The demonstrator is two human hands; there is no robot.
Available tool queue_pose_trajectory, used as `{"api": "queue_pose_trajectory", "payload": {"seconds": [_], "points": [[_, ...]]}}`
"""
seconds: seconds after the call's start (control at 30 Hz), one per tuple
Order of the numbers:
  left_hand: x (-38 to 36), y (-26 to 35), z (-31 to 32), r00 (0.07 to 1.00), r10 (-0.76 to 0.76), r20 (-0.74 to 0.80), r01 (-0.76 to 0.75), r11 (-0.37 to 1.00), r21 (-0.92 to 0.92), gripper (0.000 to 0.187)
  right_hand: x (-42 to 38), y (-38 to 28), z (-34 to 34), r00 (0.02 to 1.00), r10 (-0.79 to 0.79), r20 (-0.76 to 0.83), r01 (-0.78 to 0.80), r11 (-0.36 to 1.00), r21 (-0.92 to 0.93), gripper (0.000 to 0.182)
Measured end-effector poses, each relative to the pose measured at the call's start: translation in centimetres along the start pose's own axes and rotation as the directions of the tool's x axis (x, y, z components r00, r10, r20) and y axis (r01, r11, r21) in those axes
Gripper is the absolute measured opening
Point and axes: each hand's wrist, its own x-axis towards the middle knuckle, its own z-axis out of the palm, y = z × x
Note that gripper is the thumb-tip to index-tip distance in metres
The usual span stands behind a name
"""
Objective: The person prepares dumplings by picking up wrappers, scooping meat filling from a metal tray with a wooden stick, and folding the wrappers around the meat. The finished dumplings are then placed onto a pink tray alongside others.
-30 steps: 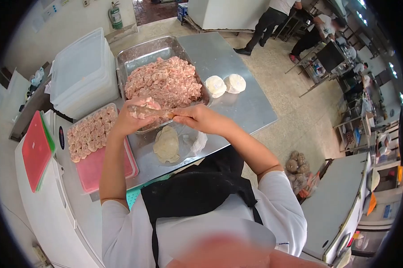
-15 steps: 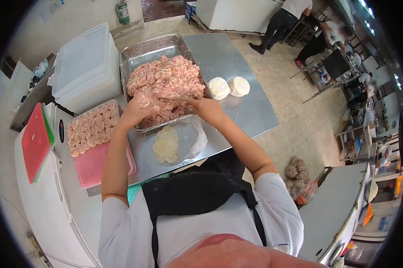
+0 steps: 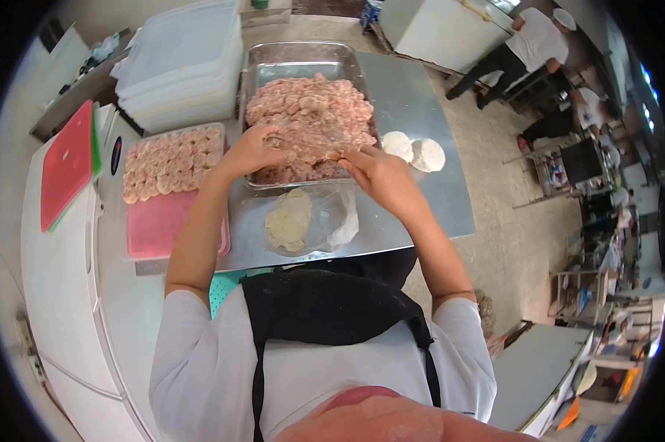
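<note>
Midway: pink tray point(image 3: 172, 225) roughly half filled with dumplings point(image 3: 172, 162).
Left hand point(image 3: 253, 151) and right hand point(image 3: 376, 173), fingers curled, dig into mince point(image 3: 310, 118); wrappers point(image 3: 288, 219) remain.

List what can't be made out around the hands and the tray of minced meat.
Head view:
- Left hand: what it holds is hidden by its own back and fingers.
- Right hand: fingertips touch the minced meat; anything between them is too small to tell.
- Metal tray: near rim hidden behind both hands.
- Wrappers: count blurred under the plastic.
</note>
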Motion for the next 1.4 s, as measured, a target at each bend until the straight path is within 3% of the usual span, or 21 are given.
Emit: {"api": "queue_pose_trajectory", "payload": {"seconds": [0.07,0.1,0.13,0.17,0.2,0.3,0.4,0.43,0.47,0.5,0.53,0.6,0.63,0.7,0.8,1.0,1.07,1.17,1.3,1.37,1.4], "points": [[0.0,2.3,-1.1,0.990,0.132,0.052,-0.130,0.991,-0.042,0.047,0.1,0.7,2.1,0.994,-0.071,-0.077,0.079,0.991,0.110,0.022],[0.3,5.0,-2.0,0.978,-0.058,0.201,0.060,0.998,-0.004,0.048,0.6,1.6,2.3,0.994,-0.098,-0.044,0.103,0.988,0.119,0.022],[-0.2,4.9,-1.8,0.979,-0.066,0.195,0.068,0.998,-0.005,0.048,1.2,1.3,1.4,0.992,-0.126,-0.010,0.126,0.984,0.126,0.023],[-0.8,4.7,-1.5,0.992,-0.047,0.114,0.058,0.994,-0.089,0.045,1.2,1.1,-0.5,0.989,0.024,0.149,-0.036,0.996,0.077,0.026],[-1.3,5.0,-1.6,0.999,-0.034,0.030,0.039,0.985,-0.169,0.043,1.1,0.6,-1.3,0.988,0.012,0.152,-0.024,0.997,0.080,0.026],[-2.1,6.5,-2.3,0.997,-0.080,-0.004,0.078,0.982,-0.172,0.043,1.1,-0.1,-0.5,0.997,-0.021,0.077,-0.005,0.949,0.314,0.030],[-2.1,6.2,-2.8,0.994,-0.071,-0.088,0.068,0.997,-0.039,0.044,1.6,0.4,3.5,0.987,-0.060,0.149,0.006,0.940,0.341,0.032],[-2.7,6.2,-3.4,0.990,-0.088,-0.107,0.085,0.996,-0.036,0.044,2.1,0.9,3.7,0.978,-0.016,0.206,-0.074,0.904,0.422,0.032],[-3.6,6.2,-4.3,0.956,-0.281,-0.082,0.267,0.953,-0.142,0.043,2.4,1.5,4.2,0.963,0.017,0.270,-0.155,0.854,0.497,0.032],[-4.6,6.2,-5.1,0.886,-0.462,-0.041,0.440,0.865,-0.242,0.042,2.5,2.6,5.8,0.976,0.005,0.216,-0.132,0.806,0.577,0.033],[-6.0,5.4,-6.2,0.870,-0.489,-0.065,0.462,0.854,-0.240,0.042,2.5,3.7,7.2,0.973,-0.030,0.229,-0.115,0.798,0.592,0.033],[-9.7,2.9,-9.2,0.913,-0.283,-0.295,0.271,0.959,-0.081,0.042,2.4,5.6,9.8,0.977,0.117,0.178,-0.204,0.760,0.617,0.033],[-11.8,1.3,-10.7,0.901,-0.304,-0.311,0.295,0.953,-0.076,0.042,2.4,6.2,10.9,0.977,0.091,0.193,-0.194,0.754,0.628,0.033],[-15.9,-2.1,-13.2,0.799,-0.400,-0.450,0.450,0.893,0.005,0.047,2.3,7.2,12.8,0.971,0.230,0.070,-0.215,0.696,0.686,0.032],[-20.3,-3.9,-13.5,0.746,-0.398,-0.534,0.549,0.822,0.154,0.051,2.2,8.5,14.0,0.943,0.331,0.037,-0.252,0.636,0.729,0.029],[-17.0,1.0,-5.4,0.848,-0.420,-0.324,0.458,0.887,0.050,0.072,2.0,8.4,14.2,0.934,0.350,0.069,-0.283,0.610,0.740,0.027],[-16.6,-0.2,-2.9,0.881,-0.378,-0.285,0.442,0.872,0.209,0.074,2.0,8.1,13.8,0.930,0.357,0.088,-0.298,0.588,0.752,0.027],[-15.7,1.8,-3.3,0.828,-0.509,-0.233,0.552,0.812,0.190,0.077,1.9,7.8,13.5,0.928,0.360,0.100,-0.310,0.591,0.745,0.028],[-15.2,-0.3,-2.9,0.868,-0.426,-0.256,0.485,0.838,0.251,0.076,2.3,8.3,14.1,0.979,0.206,-0.010,-0.134,0.674,0.727,0.028],[-14.8,-1.4,-2.9,0.922,-0.280,-0.265,0.364,0.862,0.352,0.076,2.3,8.4,13.1,0.985,0.168,-0.042,-0.089,0.699,0.710,0.025],[-14.9,-1.3,-3.2,0.925,-0.276,-0.261,0.356,0.869,0.343,0.076,2.8,7.7,10.9,0.999,0.044,0.032,-0.054,0.870,0.490,0.023]]}}
